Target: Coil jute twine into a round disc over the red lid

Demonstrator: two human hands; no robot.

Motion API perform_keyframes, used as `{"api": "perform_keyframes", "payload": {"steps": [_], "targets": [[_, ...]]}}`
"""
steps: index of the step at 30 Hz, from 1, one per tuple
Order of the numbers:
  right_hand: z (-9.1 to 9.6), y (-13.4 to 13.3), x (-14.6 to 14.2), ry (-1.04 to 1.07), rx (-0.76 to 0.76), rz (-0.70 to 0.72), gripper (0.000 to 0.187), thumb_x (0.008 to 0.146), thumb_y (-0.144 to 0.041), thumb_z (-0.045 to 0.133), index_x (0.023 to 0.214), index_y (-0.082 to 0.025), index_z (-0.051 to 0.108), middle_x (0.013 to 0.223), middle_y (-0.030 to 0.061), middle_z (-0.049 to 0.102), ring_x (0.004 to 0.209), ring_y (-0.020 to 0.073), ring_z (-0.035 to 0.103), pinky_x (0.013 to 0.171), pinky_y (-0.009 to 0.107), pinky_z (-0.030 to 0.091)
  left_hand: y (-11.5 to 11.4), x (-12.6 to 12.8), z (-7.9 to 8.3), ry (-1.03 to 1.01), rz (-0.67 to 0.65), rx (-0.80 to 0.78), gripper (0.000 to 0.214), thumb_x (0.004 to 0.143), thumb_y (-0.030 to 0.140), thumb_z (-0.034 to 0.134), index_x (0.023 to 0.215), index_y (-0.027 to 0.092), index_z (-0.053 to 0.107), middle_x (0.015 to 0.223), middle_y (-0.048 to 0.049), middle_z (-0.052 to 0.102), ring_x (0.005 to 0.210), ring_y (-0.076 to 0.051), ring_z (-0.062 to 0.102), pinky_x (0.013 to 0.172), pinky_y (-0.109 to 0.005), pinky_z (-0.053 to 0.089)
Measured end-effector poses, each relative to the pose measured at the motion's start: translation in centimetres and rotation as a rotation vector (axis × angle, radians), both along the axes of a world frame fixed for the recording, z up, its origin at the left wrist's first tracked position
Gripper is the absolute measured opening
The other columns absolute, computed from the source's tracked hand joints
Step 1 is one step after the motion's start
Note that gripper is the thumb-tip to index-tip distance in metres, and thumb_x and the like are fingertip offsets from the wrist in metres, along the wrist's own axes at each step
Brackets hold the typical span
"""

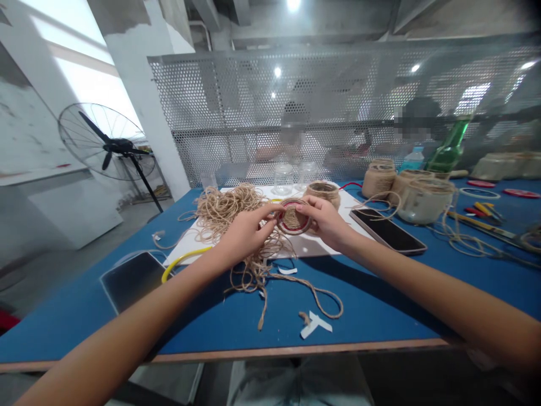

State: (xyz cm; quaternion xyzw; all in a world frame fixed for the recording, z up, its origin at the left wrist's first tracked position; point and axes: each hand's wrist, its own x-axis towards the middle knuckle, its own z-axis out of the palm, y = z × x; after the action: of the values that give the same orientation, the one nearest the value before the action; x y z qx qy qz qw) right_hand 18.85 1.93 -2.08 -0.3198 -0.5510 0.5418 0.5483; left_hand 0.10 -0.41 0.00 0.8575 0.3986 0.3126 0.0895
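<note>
Over the white sheet (pixel 321 243), my left hand (pixel 249 228) and my right hand (pixel 323 217) hold a small round disc (pixel 291 219) between fingers and thumbs. The disc has a coiled twine middle, a dark red ring and a paler rim; its exact kind I cannot tell. Both hands are closed on its opposite edges, and it faces me nearly upright. Beside my left hand lies a loose heap of jute twine (pixel 226 210), with strands trailing toward the table's front. Just behind my right hand stands a twine-wrapped jar (pixel 324 193), partly hidden by it.
Clear glass jars (pixel 284 179) stand behind the disc. To the right are a phone (pixel 389 230), wrapped jars (pixel 379 177), a green bottle (pixel 450 146) and a yellow cutter (pixel 486 226). Paper scraps (pixel 315 325) lie in front. A perforated metal screen (pixel 245 113) borders the table, with people behind it.
</note>
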Motion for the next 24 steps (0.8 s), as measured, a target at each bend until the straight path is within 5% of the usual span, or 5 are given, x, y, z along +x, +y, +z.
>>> {"api": "perform_keyframes", "payload": {"steps": [6,12,17,24], "targets": [[0.1,-0.4,-0.2,0.114,-0.068,0.041,0.019,0.065,-0.028,0.066,0.074,-0.019,0.052,0.076,-0.0001,0.056,0.068,0.0104,0.051,0.063,0.025,0.041,-0.3,0.4,0.0,-0.135,-0.103,-0.180,0.036,0.084,0.022,0.039,0.120,0.026,0.042,0.100,-0.0039,0.062,0.048,-0.006,0.055,0.050,-0.019,0.046],[0.3,-0.5,0.2,0.040,-0.116,0.117,0.014,0.065,-0.025,0.064,0.070,-0.019,0.053,0.068,-0.0016,0.054,0.061,0.0101,0.048,0.056,0.024,0.038,-0.2,0.4,-0.2,-0.137,-0.096,-0.161,0.033,0.082,0.018,0.039,0.114,0.025,0.046,0.093,-0.0009,0.062,0.048,-0.005,0.052,0.051,-0.019,0.045],[0.7,-0.1,0.9,-0.202,-0.003,0.186,0.017,0.067,-0.029,0.064,0.077,-0.018,0.056,0.067,-0.0010,0.054,0.056,0.0086,0.047,0.051,0.023,0.034,-0.2,0.3,0.1,-0.079,-0.120,-0.118,0.034,0.082,0.017,0.039,0.113,0.026,0.049,0.106,0.0000,0.060,0.055,-0.006,0.054,0.056,-0.020,0.047],[0.4,0.2,0.9,-0.200,0.020,0.248,0.016,0.069,-0.027,0.065,0.074,-0.015,0.055,0.062,-0.0029,0.052,0.052,0.0058,0.046,0.049,0.020,0.034,-0.2,0.2,0.2,-0.029,-0.091,-0.097,0.045,0.083,0.019,0.041,0.127,0.027,0.036,0.100,-0.0030,0.063,0.060,-0.009,0.060,0.059,-0.022,0.048]]}}
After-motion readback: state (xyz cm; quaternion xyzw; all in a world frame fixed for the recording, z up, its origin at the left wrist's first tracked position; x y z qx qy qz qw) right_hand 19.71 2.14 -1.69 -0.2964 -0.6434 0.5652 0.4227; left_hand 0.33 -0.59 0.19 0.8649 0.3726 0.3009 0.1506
